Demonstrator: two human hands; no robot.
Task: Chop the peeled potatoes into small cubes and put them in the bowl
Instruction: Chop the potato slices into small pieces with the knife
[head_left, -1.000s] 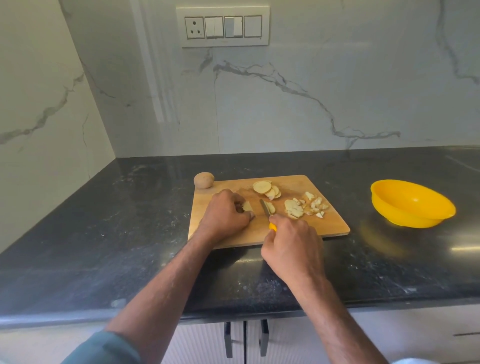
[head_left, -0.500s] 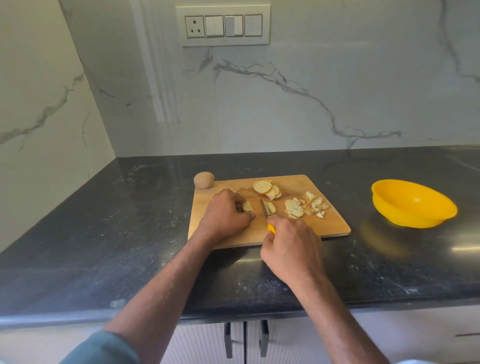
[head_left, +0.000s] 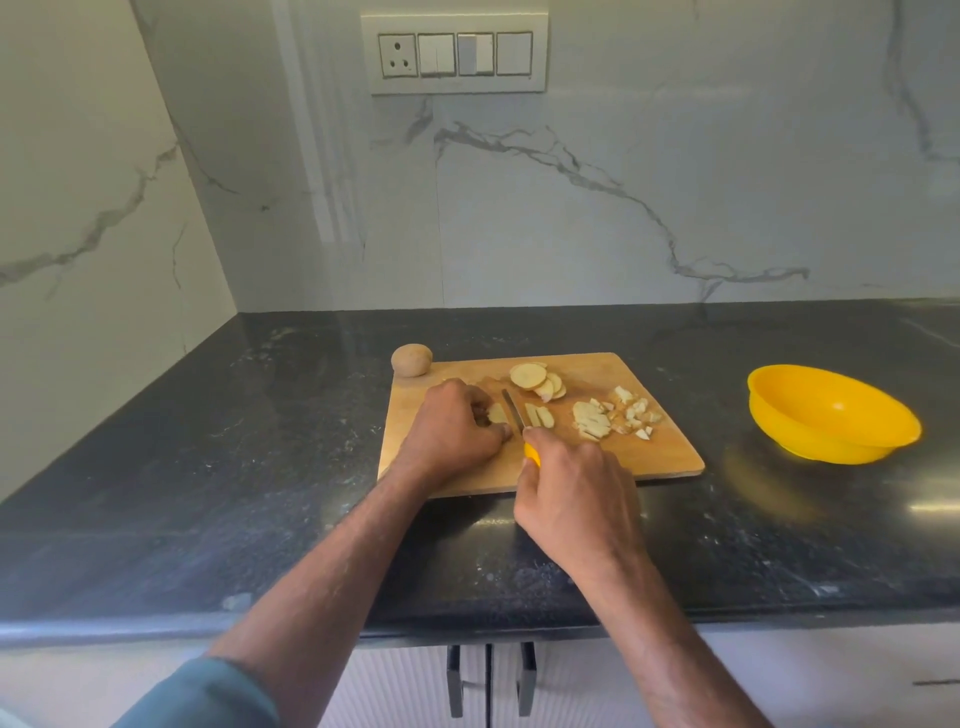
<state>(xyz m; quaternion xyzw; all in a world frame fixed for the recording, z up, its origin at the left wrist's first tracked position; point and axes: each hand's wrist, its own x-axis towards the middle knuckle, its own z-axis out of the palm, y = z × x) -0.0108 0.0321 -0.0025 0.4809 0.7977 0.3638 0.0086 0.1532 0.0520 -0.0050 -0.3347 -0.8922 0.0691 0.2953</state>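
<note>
A wooden cutting board (head_left: 660, 452) lies on the black counter. My left hand (head_left: 449, 431) holds down a potato piece (head_left: 497, 414) with curled fingers. My right hand (head_left: 576, 499) grips a yellow-handled knife (head_left: 514, 410), its blade standing against that piece. Two cut strips (head_left: 537, 415) lie just right of the blade. Round slices (head_left: 535, 379) sit at the board's far side, and a heap of small cubes (head_left: 615, 415) lies to the right. A whole potato (head_left: 411, 359) rests at the board's far left corner. The yellow bowl (head_left: 831, 415) stands to the right, apart from the board.
Marble walls close in at the back and on the left, with a switch panel (head_left: 457, 52) high on the back wall. The counter's front edge (head_left: 156, 623) runs below my forearms, above cabinet doors with black handles (head_left: 488, 675).
The knife blade has shifted slightly left, closer to my left fingers. Both hands otherwise stay in place on the board.
</note>
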